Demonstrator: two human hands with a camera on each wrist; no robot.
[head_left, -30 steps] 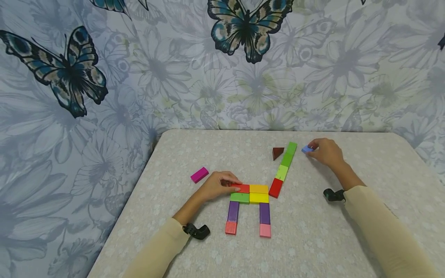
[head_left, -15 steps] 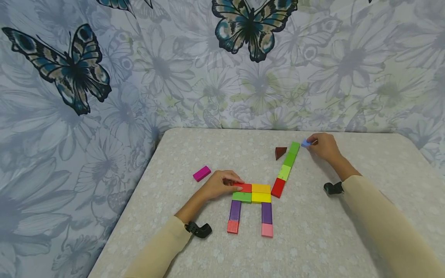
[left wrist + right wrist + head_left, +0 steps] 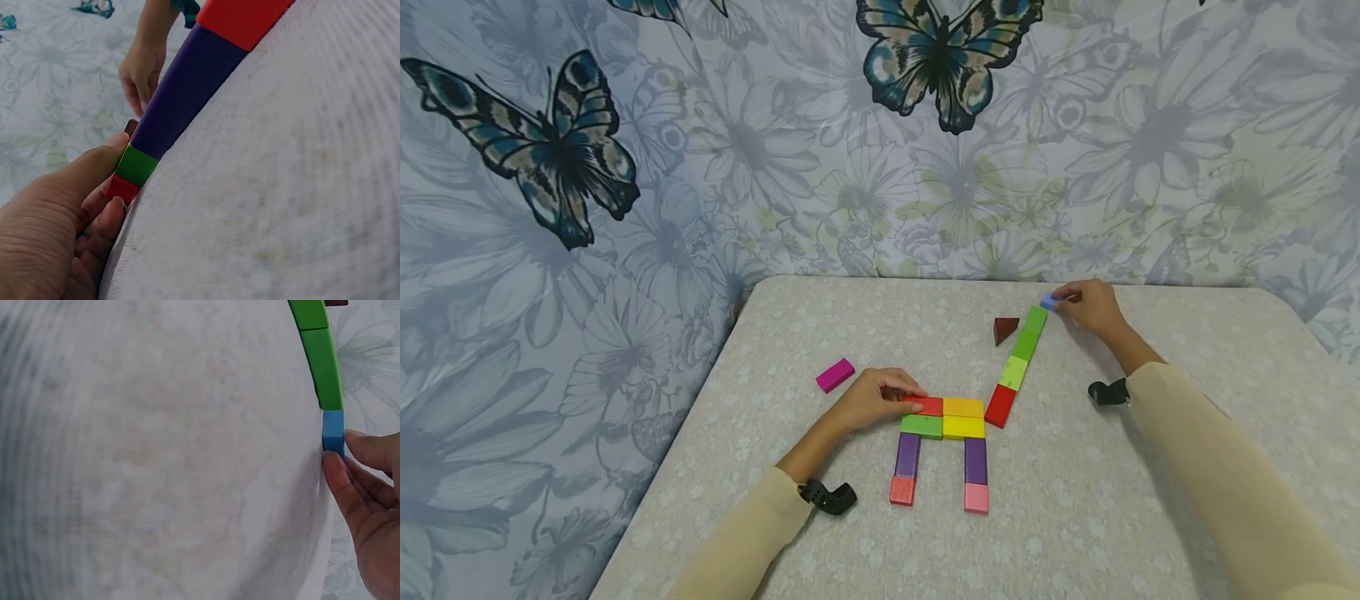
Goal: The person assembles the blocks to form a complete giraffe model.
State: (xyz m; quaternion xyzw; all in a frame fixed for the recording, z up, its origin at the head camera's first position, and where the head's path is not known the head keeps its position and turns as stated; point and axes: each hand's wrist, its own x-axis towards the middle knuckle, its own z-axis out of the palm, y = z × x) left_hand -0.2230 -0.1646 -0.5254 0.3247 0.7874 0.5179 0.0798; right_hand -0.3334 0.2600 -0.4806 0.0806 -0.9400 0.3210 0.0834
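Observation:
My right hand [image 3: 1088,307] pinches a small blue block [image 3: 333,431] between thumb and fingers, right at the far end of a slanting row of blocks. That row runs from a red block [image 3: 999,407] through a light green block [image 3: 1013,372] to green blocks [image 3: 1029,331]. My left hand [image 3: 876,397] holds the left end of another red block [image 3: 929,406], thumb and fingers on it. Beside this lie a green block [image 3: 921,427] and two yellow blocks [image 3: 963,417]. Two purple blocks [image 3: 907,455] extend toward me, ending in a coral block [image 3: 902,491] and a pink block [image 3: 977,498].
A brown triangular block [image 3: 1004,330] lies left of the slanting row. Further left is a magenta block [image 3: 835,376], just beyond my left hand. The table [image 3: 1075,517] has a patterned cloth and meets a butterfly-print wall [image 3: 760,200] at its far edge.
My right hand has carried the blue block leftward and away from me, up to the far end of the green row. The left hand stays on the red block.

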